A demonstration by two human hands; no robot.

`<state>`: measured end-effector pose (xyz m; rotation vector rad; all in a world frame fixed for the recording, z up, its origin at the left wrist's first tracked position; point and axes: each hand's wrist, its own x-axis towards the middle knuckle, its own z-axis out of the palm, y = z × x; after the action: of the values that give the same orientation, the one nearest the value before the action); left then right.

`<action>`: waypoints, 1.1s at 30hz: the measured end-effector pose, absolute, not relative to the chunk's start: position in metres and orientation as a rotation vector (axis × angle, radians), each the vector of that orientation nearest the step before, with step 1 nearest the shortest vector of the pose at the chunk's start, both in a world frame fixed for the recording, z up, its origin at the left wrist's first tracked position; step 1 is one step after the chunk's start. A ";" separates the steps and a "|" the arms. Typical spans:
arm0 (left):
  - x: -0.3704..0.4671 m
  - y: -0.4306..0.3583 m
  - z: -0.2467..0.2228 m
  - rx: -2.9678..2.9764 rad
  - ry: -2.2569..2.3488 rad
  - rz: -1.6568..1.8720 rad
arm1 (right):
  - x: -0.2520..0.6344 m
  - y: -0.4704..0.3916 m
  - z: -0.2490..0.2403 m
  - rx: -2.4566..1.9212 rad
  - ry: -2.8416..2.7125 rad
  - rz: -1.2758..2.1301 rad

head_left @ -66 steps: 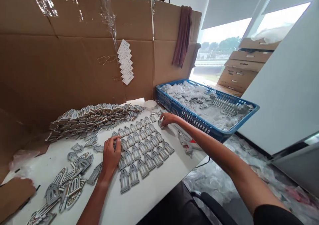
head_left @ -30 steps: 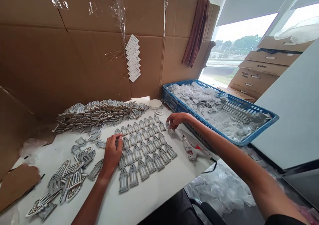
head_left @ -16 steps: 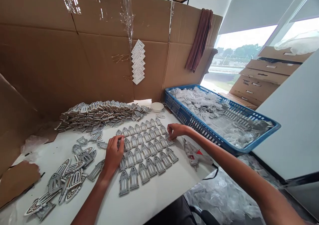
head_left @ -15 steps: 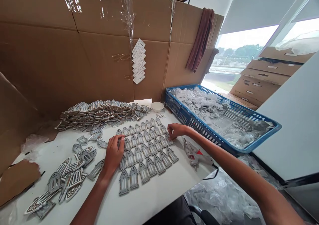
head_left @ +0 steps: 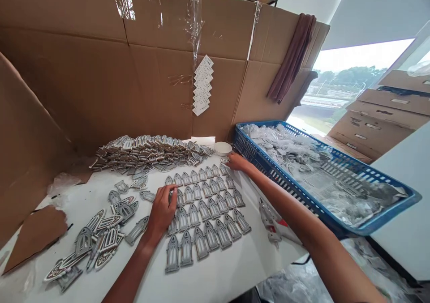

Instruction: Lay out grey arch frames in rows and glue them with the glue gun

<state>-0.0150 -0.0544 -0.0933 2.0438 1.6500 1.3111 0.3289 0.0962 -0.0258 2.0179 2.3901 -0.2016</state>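
Note:
Rows of small grey arched window-shaped pieces (head_left: 199,243) lie on the white table. My left hand (head_left: 163,208) rests over the left end of the middle rows, its fingers bent; whatever is under them is hidden. My right hand (head_left: 236,162) reaches to the back right corner of the rows, beside a white bowl (head_left: 222,148). Its fingertips touch a small white-edged piece (head_left: 224,160); whether they grip it is too small to tell. A glue gun (head_left: 269,220) lies right of the rows, partly behind my right forearm.
A long heap of similar pieces (head_left: 144,153) lies along the cardboard wall (head_left: 151,88). Loose pieces (head_left: 104,240) are scattered at the left. A blue basket (head_left: 336,218) with plastic-wrapped items stands at the right.
My right hand has moved from the right end of the rows back towards the bowl, to the small piece there. My left hand stays at the rows. The view has shifted left.

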 end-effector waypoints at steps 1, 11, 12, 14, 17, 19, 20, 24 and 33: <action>-0.015 -0.054 -0.094 2.039 1.655 1.310 | 0.327 0.097 -0.029 2.024 2.380 -0.198; -0.016 -0.050 -0.090 2.013 1.661 1.270 | 0.362 0.065 0.008 2.061 2.544 -0.263; -0.016 -0.050 -0.090 2.011 1.667 1.263 | 0.370 0.054 0.016 2.030 2.607 -0.338; -0.015 -0.049 -0.089 2.012 1.676 1.251 | 0.385 0.026 0.032 1.948 2.729 -0.523; -0.015 -0.047 -0.088 2.000 1.687 1.243 | 0.396 -0.026 0.046 1.861 2.753 -0.718; -0.014 -0.046 -0.087 1.986 1.693 1.248 | 0.395 -0.058 0.046 1.859 2.683 -0.758; -0.014 -0.046 -0.086 1.980 1.694 1.252 | 0.392 -0.071 0.044 1.875 2.638 -0.758; -0.013 -0.047 -0.083 1.967 1.692 1.254 | 0.376 -0.094 0.029 1.981 2.483 -0.698; -0.014 -0.049 -0.082 1.961 1.677 1.297 | 0.358 -0.085 0.014 1.930 2.286 -0.511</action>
<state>-0.0143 -0.0492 -0.0822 1.9608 1.6767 1.2970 0.3578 -0.0845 0.0138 1.9297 2.2856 -0.5113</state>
